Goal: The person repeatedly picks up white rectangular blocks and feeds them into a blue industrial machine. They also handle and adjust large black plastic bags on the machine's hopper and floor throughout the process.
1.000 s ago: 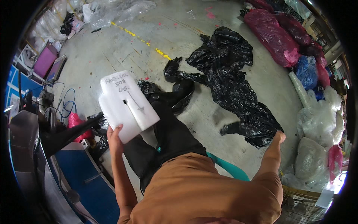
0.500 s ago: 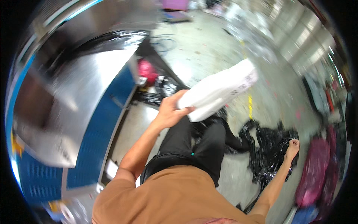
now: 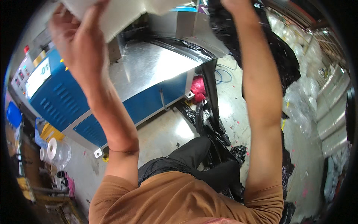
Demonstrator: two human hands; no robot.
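Observation:
High at the upper left, my left hand (image 3: pixel 84 41) is raised and closed around a white, flat, folded packet (image 3: pixel 123 13), which is cut off by the top edge of the view. At the top right my right hand (image 3: pixel 235 5) is also raised, with only its wrist side showing. A long bunch of crumpled black plastic film (image 3: pixel 285 61) hangs from it, behind and beside my forearm. The fingers of that hand are out of view. More black film trails down to the floor by my legs.
A blue machine (image 3: pixel 134 108) with a shiny metal top (image 3: pixel 145 63) stands ahead and left, black film lying over its far end. Pink plastic (image 3: pixel 198 89) sits beside its corner. Clear film rolls (image 3: pixel 56 149) stand at left. Clear plastic (image 3: pixel 300 108) lies along the right.
Both my hands have risen: the left carries the white packet up and left, the right lifts black film off the floor. My view has swung left toward the blue machine.

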